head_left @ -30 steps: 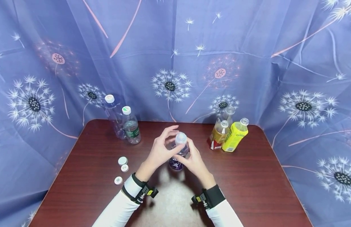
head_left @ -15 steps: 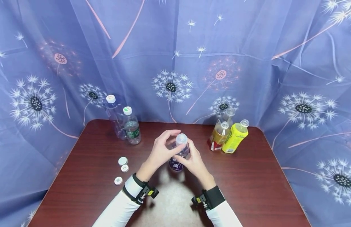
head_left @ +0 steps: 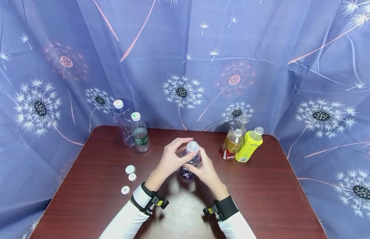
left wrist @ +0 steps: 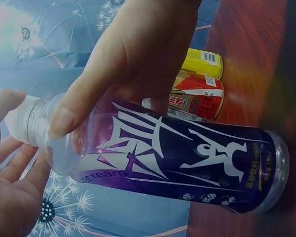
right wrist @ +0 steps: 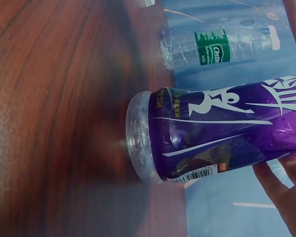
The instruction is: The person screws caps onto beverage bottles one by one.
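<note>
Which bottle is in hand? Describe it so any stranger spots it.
Start with the reddish-brown table. At its middle, between left grip and right grip, is the held bottle. Its purple label separates it from the green-labelled bottle and yellow bottle.

In front of me hung a blue-violet curtain [head_left: 149, 79], filling the upper half of the frame and running down both sides in soft folds. Its print showed white dandelion heads [head_left: 181, 92] with dark centres, one large at the middle left, another at the lower right. Pink stems [head_left: 128, 50] slanted across the upper left, and loose white seeds [head_left: 204, 26] were scattered near the top centre. I had a reddish-brown wood-grain table [head_left: 262, 192] before me, its far corners rounded. Light bleached it at the bottom centre into a pale patch of glare [head_left: 185, 215], while shadow darkened the curtain at the lower left.
</note>
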A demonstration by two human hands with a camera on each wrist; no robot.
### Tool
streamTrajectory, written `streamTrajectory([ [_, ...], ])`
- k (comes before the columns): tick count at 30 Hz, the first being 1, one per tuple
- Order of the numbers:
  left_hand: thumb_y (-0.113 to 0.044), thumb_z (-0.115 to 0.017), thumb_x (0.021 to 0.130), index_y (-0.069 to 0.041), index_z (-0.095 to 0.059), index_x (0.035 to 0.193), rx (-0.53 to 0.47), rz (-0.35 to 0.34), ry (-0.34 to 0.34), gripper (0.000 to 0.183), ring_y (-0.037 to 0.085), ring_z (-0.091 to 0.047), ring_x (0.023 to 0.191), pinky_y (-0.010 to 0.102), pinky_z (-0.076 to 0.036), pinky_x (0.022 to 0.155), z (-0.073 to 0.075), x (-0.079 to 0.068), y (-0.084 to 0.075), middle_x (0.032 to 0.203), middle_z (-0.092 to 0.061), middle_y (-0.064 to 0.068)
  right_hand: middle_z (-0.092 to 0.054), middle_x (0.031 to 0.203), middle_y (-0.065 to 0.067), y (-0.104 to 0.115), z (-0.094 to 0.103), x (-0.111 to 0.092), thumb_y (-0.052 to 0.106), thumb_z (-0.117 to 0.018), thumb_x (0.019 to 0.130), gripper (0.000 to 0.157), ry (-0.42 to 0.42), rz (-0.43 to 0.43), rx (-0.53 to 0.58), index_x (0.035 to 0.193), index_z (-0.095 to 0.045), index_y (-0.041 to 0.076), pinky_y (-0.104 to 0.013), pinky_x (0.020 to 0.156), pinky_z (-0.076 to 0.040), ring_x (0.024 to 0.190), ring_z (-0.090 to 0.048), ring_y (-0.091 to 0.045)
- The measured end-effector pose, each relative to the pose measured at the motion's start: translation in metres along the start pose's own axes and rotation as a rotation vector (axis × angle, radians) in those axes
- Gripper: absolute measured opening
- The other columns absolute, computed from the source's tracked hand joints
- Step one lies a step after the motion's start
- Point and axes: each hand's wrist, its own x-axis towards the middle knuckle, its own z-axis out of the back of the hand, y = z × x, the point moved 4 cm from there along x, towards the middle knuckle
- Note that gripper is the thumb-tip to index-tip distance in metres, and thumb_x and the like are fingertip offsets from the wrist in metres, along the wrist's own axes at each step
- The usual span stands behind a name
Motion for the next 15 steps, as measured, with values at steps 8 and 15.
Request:
streamTrajectory([
  [8,-0.006,-0.09,0.08,-0.006,-0.069,0.121,0.015,0.014,-0.029,0.046,0.025,-0.067,0.112,0.032,-0.058,0.097,-0.0006,0.0001,0.0001,0.117,-0.069,0.009,-0.065,0.135,-0.014,0.0002,-0.0004,-0.0009,0.011,-0.09,0.081,0.078,-0.023,0.021,0.002,0.147,-0.049,0.012,-0.052,0.101,-0.053,0.119,-0.063,-0.027],
  [15,-0.002,-0.088,0.081,0.0,-0.067,0.127,-0.007,0.011,-0.003,0.05,0.023,-0.066,0.115,0.032,-0.056,0.1,-0.0012,-0.0022,0.0002,0.122,-0.068,0.01,-0.064,0.137,-0.013,0.0004,-0.0007,-0.0015,0.01,-0.09,0.082,0.076,-0.02,0.029,0.007,0.146,-0.049,0.011,-0.051,0.103,-0.053,0.121,-0.062,-0.026],
])
